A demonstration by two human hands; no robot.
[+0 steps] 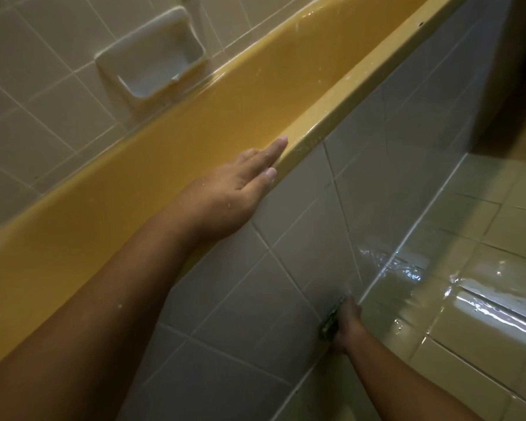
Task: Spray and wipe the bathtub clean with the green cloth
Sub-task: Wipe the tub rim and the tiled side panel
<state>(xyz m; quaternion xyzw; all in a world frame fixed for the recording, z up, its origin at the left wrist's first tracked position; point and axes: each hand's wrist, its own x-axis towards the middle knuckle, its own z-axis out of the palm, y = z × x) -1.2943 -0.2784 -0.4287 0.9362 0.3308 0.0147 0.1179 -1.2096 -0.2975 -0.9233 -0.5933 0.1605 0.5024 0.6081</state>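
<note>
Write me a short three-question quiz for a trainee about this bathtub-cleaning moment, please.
1. True or false: the left hand lies flat on the bathtub rim.
2. Fill in: the floor tiles beside the tub look ____.
3. The right hand holds the green cloth against: A) the floor tiles; B) the tiled side panel; C) the bathtub rim.
Key: 1 true; 2 wet; 3 B.
</note>
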